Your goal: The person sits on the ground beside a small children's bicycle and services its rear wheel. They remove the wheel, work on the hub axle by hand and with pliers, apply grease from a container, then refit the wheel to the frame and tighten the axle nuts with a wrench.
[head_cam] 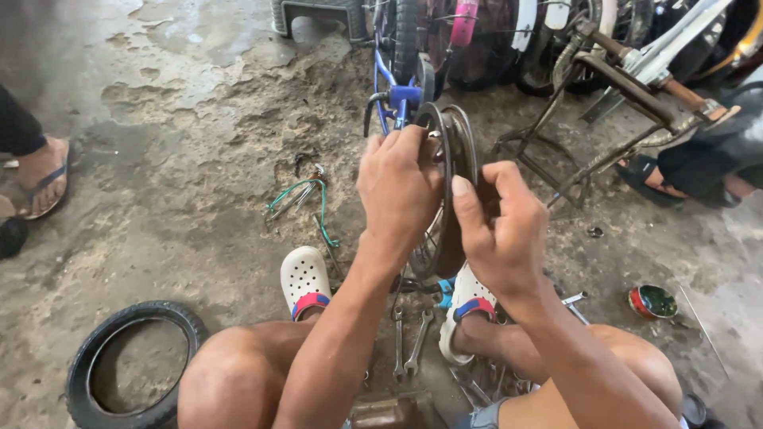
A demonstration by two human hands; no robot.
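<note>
1. The left hand (400,191) is closed over the near edge of a small bicycle wheel (447,191), fingers curled round the rim and tyre at its upper part; the fingertips are hidden behind the wheel.
2. The right hand (499,226) grips the same wheel from the other side, thumb raised along the tyre, fingers bent in toward the hub (what they pinch there is too hidden to make out).
3. The wheel stands upright, seen almost edge-on, above the concrete floor (183,119) between the person's two feet in white perforated clogs (304,280). Its lower half is covered by the forearms.
4. Behind it rises a blue bicycle frame (391,87), cut off by the top edge of the view.
5. On the floor beneath the wrists lie two spanners (409,343), partly hidden by the left arm.
6. A loose black tyre (131,365) lies near the lower left corner of the floor, just beside the left knee.
7. A small round tin (652,302) with green contents sits to the right.
8. Green wire (306,199) lies left of the wheel.
9. Another person's sandalled foot (40,179) shows at the left edge.
</note>
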